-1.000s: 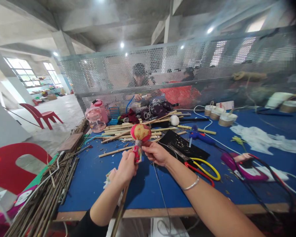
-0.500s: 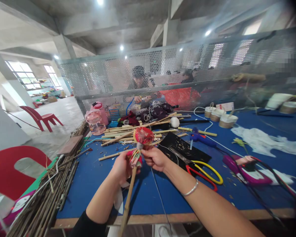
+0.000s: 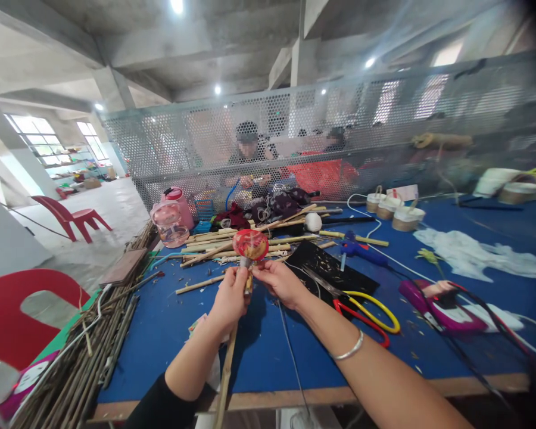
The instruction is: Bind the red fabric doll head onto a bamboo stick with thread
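Observation:
My left hand (image 3: pixel 233 293) is closed around a wooden stick (image 3: pixel 227 375), just under a rounded head wrapped in red patterned cloth (image 3: pixel 251 243). A grey band circles the neck below this head. At that neck the fingers of my right hand (image 3: pixel 280 281) are pinched together. A thin grey cord (image 3: pixel 290 345) trails from beneath my right hand over the table's front edge; its upper end is hidden by the fingers. Scissors (image 3: pixel 361 310) with red and yellow handles lie to the right of my right hand.
On the blue table (image 3: pixel 161 351) are wooden sticks (image 3: pixel 214 247), a blue glue gun (image 3: pixel 361 250), a white ball (image 3: pixel 313 222) and a black sheet (image 3: pixel 352 274). Dark twigs (image 3: pixel 84 351) line the left edge. A perforated metal screen (image 3: pixel 183 143) stands behind, a person beyond it.
The red cloth head has turned and shifted slightly left. The cloth folds below its neck are now mostly covered by my left hand, which has moved up the stick.

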The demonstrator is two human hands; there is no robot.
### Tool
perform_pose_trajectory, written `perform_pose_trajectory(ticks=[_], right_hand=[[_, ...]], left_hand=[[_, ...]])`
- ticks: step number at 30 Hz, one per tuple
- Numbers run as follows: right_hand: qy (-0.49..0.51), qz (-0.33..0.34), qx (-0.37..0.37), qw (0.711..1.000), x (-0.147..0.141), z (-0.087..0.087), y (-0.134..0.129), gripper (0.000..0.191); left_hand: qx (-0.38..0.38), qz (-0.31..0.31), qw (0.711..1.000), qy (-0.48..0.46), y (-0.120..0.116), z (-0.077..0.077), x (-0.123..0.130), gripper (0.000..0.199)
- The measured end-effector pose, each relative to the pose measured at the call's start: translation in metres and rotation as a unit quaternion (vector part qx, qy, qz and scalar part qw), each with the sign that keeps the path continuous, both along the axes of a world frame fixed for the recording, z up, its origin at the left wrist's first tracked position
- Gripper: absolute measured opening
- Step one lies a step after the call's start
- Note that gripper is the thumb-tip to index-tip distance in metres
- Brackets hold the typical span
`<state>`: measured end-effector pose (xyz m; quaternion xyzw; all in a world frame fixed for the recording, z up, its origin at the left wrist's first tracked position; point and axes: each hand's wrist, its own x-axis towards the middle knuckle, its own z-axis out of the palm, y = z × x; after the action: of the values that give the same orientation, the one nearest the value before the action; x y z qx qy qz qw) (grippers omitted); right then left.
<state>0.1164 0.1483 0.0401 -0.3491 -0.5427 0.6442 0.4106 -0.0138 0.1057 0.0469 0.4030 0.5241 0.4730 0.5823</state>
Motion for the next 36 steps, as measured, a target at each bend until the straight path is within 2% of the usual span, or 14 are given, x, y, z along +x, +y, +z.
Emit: perform_pose_trajectory(ticks=[2,4,9,16,18,20,22,23,25,26,28,30,34,36], right_hand=[[0.005,-0.019,0.000,1.000,0.001,0.002,0.000,0.029],[0.027,-0.014,-0.017,0.999,0.000,0.004,-0.002,0.030],[0.085,0.056,-0.081,0.992,-0.005,0.006,-0.005,0.034],[0.100,0.103,-0.097,0.985,0.001,-0.006,-0.002,0.035],[0.106,0.116,-0.130,0.979,0.002,-0.010,-0.001,0.038],[0.114,0.111,-0.144,0.977,0.002,-0.012,0.000,0.040],[0.115,0.093,-0.140,0.979,0.001,-0.013,0.002,0.040],[0.114,0.084,-0.137,0.980,0.000,-0.012,0.003,0.040],[0.111,0.071,-0.128,0.983,-0.002,-0.011,0.004,0.040],[0.107,0.066,-0.121,0.985,-0.004,-0.011,0.005,0.040],[0.093,0.054,-0.106,0.989,-0.006,-0.011,0.005,0.038],[0.074,0.047,-0.097,0.991,-0.008,-0.012,0.004,0.036],[0.045,0.025,-0.073,0.996,-0.009,-0.011,0.004,0.033],[0.016,-0.004,-0.048,0.999,-0.007,-0.009,0.005,0.032]], left_hand=[[-0.019,-0.022,0.998,-0.056,0.002,0.003,-0.006,0.037],[-0.054,-0.071,0.988,-0.129,0.003,0.004,-0.013,0.041],[-0.121,-0.193,0.934,-0.275,0.006,-0.001,-0.026,0.045],[-0.173,-0.328,0.862,-0.346,0.004,-0.013,-0.036,0.042],[-0.187,-0.345,0.864,-0.317,0.006,-0.017,-0.035,0.044],[-0.160,-0.292,0.917,-0.218,0.009,-0.018,-0.033,0.046],[-0.092,-0.180,0.974,-0.104,0.014,-0.014,-0.033,0.043],[-0.055,-0.121,0.989,-0.064,0.016,-0.010,-0.034,0.039],[-0.003,-0.033,0.999,-0.032,0.018,0.000,-0.037,0.032],[0.013,-0.015,1.000,-0.014,0.018,0.005,-0.037,0.032],[0.041,-0.018,0.997,0.060,0.015,0.011,-0.034,0.036],[0.052,-0.051,0.989,0.129,0.011,0.010,-0.026,0.038],[0.024,-0.023,0.995,0.099,0.008,-0.004,-0.011,0.031],[0.005,-0.015,0.998,0.062,0.010,-0.005,-0.012,0.032]])
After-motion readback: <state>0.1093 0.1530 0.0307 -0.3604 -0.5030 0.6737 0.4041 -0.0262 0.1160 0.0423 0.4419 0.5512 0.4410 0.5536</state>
